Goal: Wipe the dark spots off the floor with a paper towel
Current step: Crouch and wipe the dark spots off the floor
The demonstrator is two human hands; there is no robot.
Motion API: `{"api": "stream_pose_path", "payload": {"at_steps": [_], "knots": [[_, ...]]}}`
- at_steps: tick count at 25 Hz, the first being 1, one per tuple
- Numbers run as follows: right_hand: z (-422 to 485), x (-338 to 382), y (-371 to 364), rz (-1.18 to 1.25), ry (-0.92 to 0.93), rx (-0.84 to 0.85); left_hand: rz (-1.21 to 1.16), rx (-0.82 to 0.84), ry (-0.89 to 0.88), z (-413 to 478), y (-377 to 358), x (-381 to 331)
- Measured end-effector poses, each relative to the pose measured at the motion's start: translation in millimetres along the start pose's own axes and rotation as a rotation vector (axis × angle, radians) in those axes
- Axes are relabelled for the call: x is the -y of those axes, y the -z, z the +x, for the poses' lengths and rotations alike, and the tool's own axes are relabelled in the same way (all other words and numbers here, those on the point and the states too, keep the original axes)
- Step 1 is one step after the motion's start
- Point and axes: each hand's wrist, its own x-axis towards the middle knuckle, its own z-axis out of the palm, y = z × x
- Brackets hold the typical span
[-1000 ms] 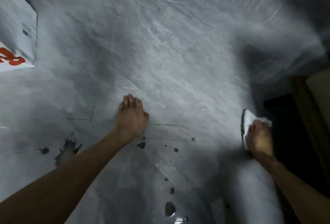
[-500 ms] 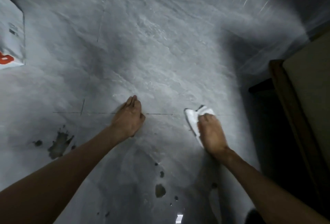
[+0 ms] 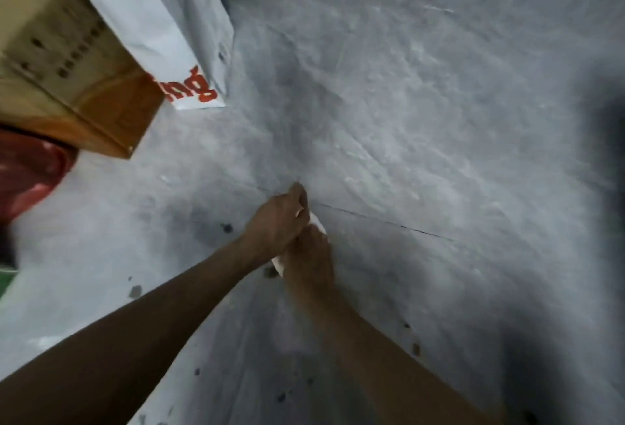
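Low over the grey marble floor, both my hands meet at the middle of the view. A white paper towel is bunched between them, and only its edges show. My left hand pinches its upper edge. Just below, my right hand grips the towel from above. Small dark spots dot the floor: one left of my left wrist, one right beside the towel's lower edge, one farther left, and several near the bottom. The frame is blurred by motion.
A brown cardboard box juts in at the upper left, with a red round object under it. A white bag with orange letters stands behind the box. A dark shadow covers the right edge.
The view has swung left, bringing the box and bag in. My right hand slid the towel left to meet my left hand, which has come off the floor and now pinches the towel.
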Motion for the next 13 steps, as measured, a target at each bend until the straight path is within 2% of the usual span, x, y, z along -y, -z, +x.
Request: {"api": "stream_pose_path", "payload": {"at_steps": [2, 3, 4, 6, 8, 9, 10, 11, 13], "knots": [[1.0, -8.8, 0.2, -0.022, 0.334, 0.010, -0.032, -0.139, 0.183, -12.9, 32.4, 50.2], [2.9, -31.3, 7.4, -0.029, 0.376, 0.017, -0.051, -0.193, 0.280, -21.2, 45.7, 74.5], [5.9, -57.1, 15.2, -0.056, 0.307, 0.021, -0.065, -0.229, 0.376, -30.7, 54.9, 98.1], [17.1, -94.6, 22.3, -0.124, -0.002, -0.041, -0.069, -0.265, 0.546, -56.5, 66.7, 143.0], [35.4, -77.9, 14.7, -0.157, -0.329, -0.132, -0.033, -0.274, 0.604, -82.2, 66.6, 177.4], [44.7, -48.1, 4.7, -0.140, -0.422, -0.154, -0.007, -0.267, 0.601, -92.6, 63.7, 190.3], [52.0, -11.9, -6.2, -0.112, -0.417, -0.160, 0.016, -0.258, 0.594, -98.6, 60.7, 199.7], [55.3, 26.5, -18.1, -0.079, -0.326, -0.140, 0.038, -0.244, 0.586, -100.9, 57.9, 205.8], [46.4, 90.7, -39.1, -0.020, 0.006, -0.038, 0.096, -0.190, 0.566, -96.5, 54.0, 210.0]]}}
